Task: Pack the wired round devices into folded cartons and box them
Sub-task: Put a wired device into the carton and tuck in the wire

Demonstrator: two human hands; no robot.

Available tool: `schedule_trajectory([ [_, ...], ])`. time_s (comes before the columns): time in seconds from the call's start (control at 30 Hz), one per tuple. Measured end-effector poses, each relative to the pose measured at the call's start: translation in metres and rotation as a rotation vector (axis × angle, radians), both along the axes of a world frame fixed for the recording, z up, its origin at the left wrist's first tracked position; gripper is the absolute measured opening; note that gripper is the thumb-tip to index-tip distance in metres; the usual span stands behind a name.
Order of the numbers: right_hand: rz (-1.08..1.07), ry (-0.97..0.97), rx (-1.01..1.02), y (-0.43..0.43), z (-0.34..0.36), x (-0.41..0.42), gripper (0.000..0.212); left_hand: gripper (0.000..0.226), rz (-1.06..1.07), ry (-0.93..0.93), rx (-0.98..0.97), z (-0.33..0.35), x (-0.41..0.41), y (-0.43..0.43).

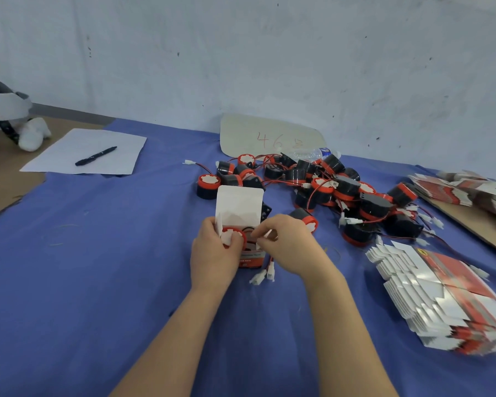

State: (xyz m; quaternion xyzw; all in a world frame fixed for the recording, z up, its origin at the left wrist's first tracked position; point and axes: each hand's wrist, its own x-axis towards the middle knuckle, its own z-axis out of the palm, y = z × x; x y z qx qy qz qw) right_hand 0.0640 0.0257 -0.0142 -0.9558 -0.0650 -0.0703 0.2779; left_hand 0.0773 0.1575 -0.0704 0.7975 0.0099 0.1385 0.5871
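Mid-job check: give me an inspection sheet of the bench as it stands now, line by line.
Surface: blue cloth over a brown table.
Job's things: open carton, flap up, one device at its mouth; pile of loose devices behind; flat cartons stacked at right, far stack beyond.
Clutter: paper with pen, cardboard sign, bottle, white headgear far left.
Hands: left hand grips the carton, thumb on the device; right hand pinches the carton's right edge.
Cables: red-black leads tangle through the pile; white connectors hang beside the carton.
Surroundings: scuffed pale wall.
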Motion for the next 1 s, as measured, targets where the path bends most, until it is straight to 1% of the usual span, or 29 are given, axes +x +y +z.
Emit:
schedule_trajectory([
  [0.1, 0.002, -0.023, -0.019, -0.004, -0.002, 0.002, 0.019, 0.022, -0.001, 0.005, 0.006, 0.0, 0.0, 0.0],
  [0.27, 0.092, 0.071, -0.018, -0.017, -0.002, -0.001, 0.029, 0.02, 0.003, 0.0, 0.014, -0.001, 0.001, 0.0],
  [0.37, 0.129, 0.096, -0.017, -0.019, -0.002, -0.001, 0.023, 0.019, 0.002, -0.01, 0.014, -0.001, 0.0, 0.0],
  [0.5, 0.159, 0.1, -0.011, -0.017, -0.003, 0.0, 0.023, 0.019, 0.0, -0.018, 0.012, -0.001, 0.0, 0.0],
  [0.57, 0.143, 0.092, 0.028, -0.015, -0.006, 0.002, 0.023, 0.02, 0.007, -0.018, 0.015, -0.001, 0.001, -0.001],
  [0.67, 0.051, 0.07, 0.097, -0.009, -0.011, 0.002, 0.02, 0.021, 0.013, -0.017, 0.017, -0.002, 0.002, -0.001],
  [0.73, 0.023, 0.059, 0.098, -0.007, -0.012, 0.002, 0.02, 0.022, 0.008, -0.01, 0.015, -0.003, 0.002, -0.001],
  [0.93, 0.182, 0.146, 0.051, -0.013, -0.005, -0.002, 0.025, 0.022, 0.007, -0.003, 0.019, -0.004, 0.002, -0.001],
  [1.0, 0.171, 0.129, 0.059, -0.014, -0.007, -0.002, 0.024, 0.022, 0.009, 0.001, 0.019, -0.004, 0.002, -0.001],
])
